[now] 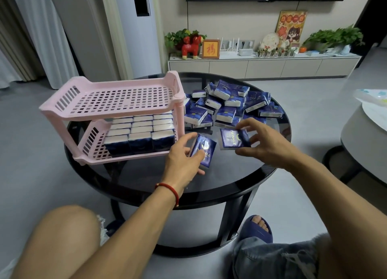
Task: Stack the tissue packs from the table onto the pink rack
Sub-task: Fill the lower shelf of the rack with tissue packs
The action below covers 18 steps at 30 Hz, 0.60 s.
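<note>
A pink two-tier rack (117,113) stands on the left of the round black glass table (230,178). Its lower shelf holds several blue tissue packs in rows (140,134); its upper shelf is bare. A heap of loose blue packs (230,105) lies at the table's far side. My left hand (184,155) grips one blue pack (204,149) just right of the rack's lower shelf. My right hand (261,138) holds another blue pack (234,139) by its edges above the table centre.
A second round table (364,136) with a white plate stands at the right. A TV cabinet with plants, a red horse figure and frames runs along the far wall. My knees and a blue slipper are below the table's near rim.
</note>
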Motion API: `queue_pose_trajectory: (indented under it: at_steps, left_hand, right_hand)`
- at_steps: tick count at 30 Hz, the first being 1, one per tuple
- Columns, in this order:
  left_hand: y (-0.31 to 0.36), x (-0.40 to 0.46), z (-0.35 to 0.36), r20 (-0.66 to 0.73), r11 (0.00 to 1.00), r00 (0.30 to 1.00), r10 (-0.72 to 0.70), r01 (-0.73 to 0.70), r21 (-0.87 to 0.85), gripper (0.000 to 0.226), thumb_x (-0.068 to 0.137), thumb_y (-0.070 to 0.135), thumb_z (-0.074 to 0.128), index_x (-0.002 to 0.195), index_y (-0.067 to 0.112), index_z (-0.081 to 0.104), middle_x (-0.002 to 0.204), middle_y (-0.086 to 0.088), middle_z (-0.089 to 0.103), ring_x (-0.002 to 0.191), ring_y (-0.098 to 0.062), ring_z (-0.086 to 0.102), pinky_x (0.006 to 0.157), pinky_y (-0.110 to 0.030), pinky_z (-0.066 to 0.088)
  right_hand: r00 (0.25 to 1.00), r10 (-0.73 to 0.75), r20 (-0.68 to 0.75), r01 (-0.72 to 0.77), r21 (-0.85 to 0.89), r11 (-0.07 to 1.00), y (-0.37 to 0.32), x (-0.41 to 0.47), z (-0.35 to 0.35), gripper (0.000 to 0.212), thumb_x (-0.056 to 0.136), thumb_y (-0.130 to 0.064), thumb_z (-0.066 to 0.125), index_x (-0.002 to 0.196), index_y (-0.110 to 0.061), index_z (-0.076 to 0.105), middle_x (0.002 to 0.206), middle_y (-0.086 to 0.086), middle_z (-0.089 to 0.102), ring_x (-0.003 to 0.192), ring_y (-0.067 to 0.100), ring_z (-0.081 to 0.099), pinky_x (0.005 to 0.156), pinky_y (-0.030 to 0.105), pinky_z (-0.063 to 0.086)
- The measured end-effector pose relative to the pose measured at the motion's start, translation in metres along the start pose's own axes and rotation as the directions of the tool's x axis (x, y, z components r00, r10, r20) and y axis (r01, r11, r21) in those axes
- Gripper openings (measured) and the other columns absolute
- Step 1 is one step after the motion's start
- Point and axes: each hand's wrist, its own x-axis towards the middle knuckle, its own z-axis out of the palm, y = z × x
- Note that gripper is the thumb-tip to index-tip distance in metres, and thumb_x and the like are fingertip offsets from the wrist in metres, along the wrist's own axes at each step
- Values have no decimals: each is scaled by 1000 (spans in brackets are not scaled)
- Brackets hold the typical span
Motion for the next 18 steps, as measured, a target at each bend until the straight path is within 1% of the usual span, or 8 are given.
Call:
queue_pose_trajectory:
  at_steps: [3, 5, 7, 8, 10, 12, 15, 18]
  left_hand:
    - [6, -5, -7, 52, 979, 993, -103, 110, -170, 34, 100, 3, 57, 128, 21, 65, 105, -10, 72, 86, -26, 75, 68, -38, 64]
    - [6, -7, -13, 129, 948, 983, -134, 165, -271, 26, 103, 15, 57, 126, 18, 67, 115, -12, 73, 95, -26, 73, 76, -43, 63]
    - [2, -10, -21, 186, 957, 978, -97, 143, -253, 31, 98, 25, 68, 128, 22, 68, 116, -11, 74, 102, -24, 72, 87, -46, 61]
    - [-2, -12, -25, 196, 977, 978, -66, 104, -189, 38, 92, 24, 75, 129, 25, 67, 114, -10, 75, 103, -22, 73, 91, -46, 60]
    - [-9, -15, -33, 211, 996, 977, -13, 30, -80, 53, 86, 14, 81, 133, 30, 62, 117, -8, 74, 104, -19, 73, 89, -42, 62]
    - [-13, -16, -42, 203, 997, 979, 8, 7, -71, 63, 84, 8, 82, 137, 32, 58, 124, -6, 70, 110, -17, 71, 87, -34, 61]
    - [-17, -15, -60, 181, 998, 983, 35, -24, -62, 71, 80, 12, 85, 141, 32, 56, 135, 2, 66, 125, -13, 63, 103, -40, 55]
    - [-17, -20, -73, 207, 997, 976, 65, -57, -47, 75, 73, 20, 88, 140, 29, 57, 136, 2, 66, 128, -16, 61, 107, -45, 52]
  right_hand:
    - [980, -188, 58, 183, 80, 980, -23, -10, 3, 59, 81, -16, 84, 124, -44, 55, 131, -17, 49, 107, 11, 59, 81, 33, 62]
    - [956, -272, 112, 272, 18, 962, -34, -11, 13, 60, 82, -15, 82, 125, -46, 54, 134, -18, 48, 112, 6, 54, 80, 25, 59]
    - [932, -337, 131, 347, -62, 936, -41, -7, 27, 61, 82, -17, 82, 130, -43, 55, 136, -18, 50, 116, 3, 48, 80, 17, 49]
    - [924, -359, 131, 371, -79, 925, -44, -5, 33, 62, 82, -17, 82, 132, -42, 56, 138, -18, 50, 118, 0, 44, 84, 15, 42]
    - [913, -384, 139, 397, -82, 914, -52, -3, 41, 67, 82, -13, 80, 137, -43, 54, 141, -22, 47, 122, -5, 37, 89, 14, 36]
    - [911, -389, 139, 397, -30, 918, -58, -2, 47, 73, 83, -13, 76, 142, -43, 47, 144, -24, 41, 124, -13, 34, 93, 13, 37]
    - [949, -273, 155, 252, 144, 957, -69, -8, 53, 73, 90, -33, 74, 151, -37, 34, 144, -15, 43, 121, -3, 47, 89, 17, 49]
    - [961, -243, 135, 216, 184, 959, -81, -10, 64, 65, 89, -43, 72, 146, -27, 45, 126, -15, 57, 110, 7, 62, 87, 29, 60]
